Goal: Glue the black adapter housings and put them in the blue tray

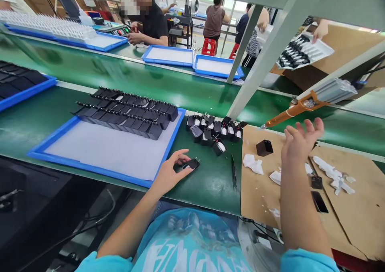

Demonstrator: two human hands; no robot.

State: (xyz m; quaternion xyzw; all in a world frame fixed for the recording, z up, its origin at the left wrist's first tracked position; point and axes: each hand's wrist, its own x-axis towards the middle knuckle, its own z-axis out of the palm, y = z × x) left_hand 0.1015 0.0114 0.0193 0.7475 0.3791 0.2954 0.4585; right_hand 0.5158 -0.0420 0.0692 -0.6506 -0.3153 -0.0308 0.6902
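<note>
My left hand grips a small black plug adapter with metal pins, just above the green bench near the blue tray's right edge. Raised over the brown cardboard, my right hand has its fingers spread and nothing in them. Close to it hangs an orange tool with a pointed metal tip, slanting down to the left. Below the tool an open black case rests on the cardboard. A cluster of black adapters, several with white material inside, sits on the bench beyond my left hand.
A blue-rimmed tray holds rows of black adapters. A thin black tool lies beside the cardboard, where white scraps are scattered. A grey metal post rises behind the bench. Other people work across the line.
</note>
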